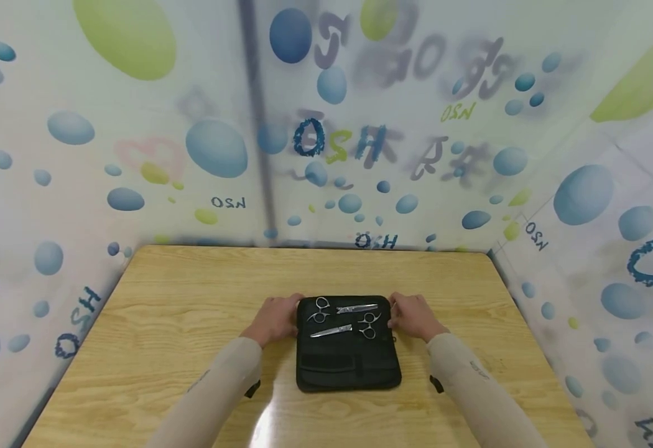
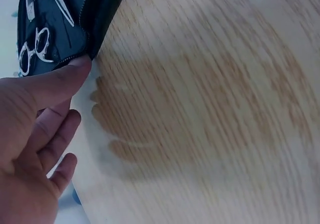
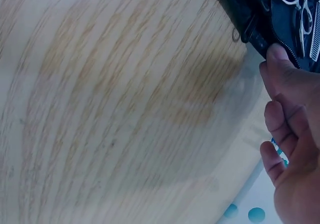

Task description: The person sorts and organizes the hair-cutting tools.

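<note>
A black zip case (image 1: pixel 379 367) lies opened out, holding two pairs of metal hair scissors set in opposite directions. One pair (image 1: pixel 357 308) has its finger rings at the left, the other pair (image 1: pixel 331 331) at the right. My left hand (image 1: pixel 278 318) pinches the case's left edge near the far corner; in the left wrist view the thumb presses by the zip and the other fingers curl below. On the opposite edge my right hand (image 1: pixel 414 316) pinches the zipped rim between thumb and forefinger. Comb-like teeth (image 3: pixel 316 31) show on one blade in the right wrist view.
The case is over a wooden table (image 1: pixel 192 280) with light grain. Walls printed with blue and green bubbles (image 1: pixel 216 148) and lettering stand behind and at both sides. A small zip pull ring (image 3: pixel 236 34) hangs at the case's right edge.
</note>
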### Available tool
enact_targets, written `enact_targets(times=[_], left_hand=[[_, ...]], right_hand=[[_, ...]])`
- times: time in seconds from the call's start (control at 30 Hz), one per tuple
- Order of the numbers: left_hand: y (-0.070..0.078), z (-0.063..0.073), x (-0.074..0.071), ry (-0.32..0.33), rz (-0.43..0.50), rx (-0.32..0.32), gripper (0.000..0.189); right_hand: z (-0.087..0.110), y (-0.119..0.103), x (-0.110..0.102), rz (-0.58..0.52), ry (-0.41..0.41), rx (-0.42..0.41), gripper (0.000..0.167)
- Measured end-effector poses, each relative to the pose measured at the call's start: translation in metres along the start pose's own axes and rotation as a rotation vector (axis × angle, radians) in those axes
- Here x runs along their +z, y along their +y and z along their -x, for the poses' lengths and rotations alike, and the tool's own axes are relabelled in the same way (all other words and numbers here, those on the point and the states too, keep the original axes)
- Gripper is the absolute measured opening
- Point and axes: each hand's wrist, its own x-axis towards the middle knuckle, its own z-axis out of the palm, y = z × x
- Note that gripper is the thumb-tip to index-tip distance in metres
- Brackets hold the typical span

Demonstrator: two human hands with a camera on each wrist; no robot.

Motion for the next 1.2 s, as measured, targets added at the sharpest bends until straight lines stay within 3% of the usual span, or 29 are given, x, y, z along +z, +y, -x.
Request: enact_targets(times=[0.3,0.57,0.87,1.03,1.2], left_hand=[[-0.005,-0.001,-0.002,0.173,-0.047,0.031,0.045],[-0.007,-0.002,-0.011,0.28,-0.047,0.055,0.035],[-0.009,0.003,-0.017,0.293,-0.05,0.074,0.022],[-0.008,0.011,-0.018,0.287,-0.046,0.124,0.02],[-0.01,0.017,-0.019,0.256,-0.022,0.195,0.02]], right_hand=[[-0.005,-0.004,-0.002,0.02,0.147,-0.046,0.021],[-0.006,-0.011,-0.009,0.042,0.234,-0.057,0.019],[-0.008,-0.015,-0.009,0.037,0.275,-0.06,0.015],[-0.004,-0.015,-0.007,0.024,0.279,-0.076,0.013],[0.003,-0.009,-0.006,-0.027,0.256,-0.152,0.017]])
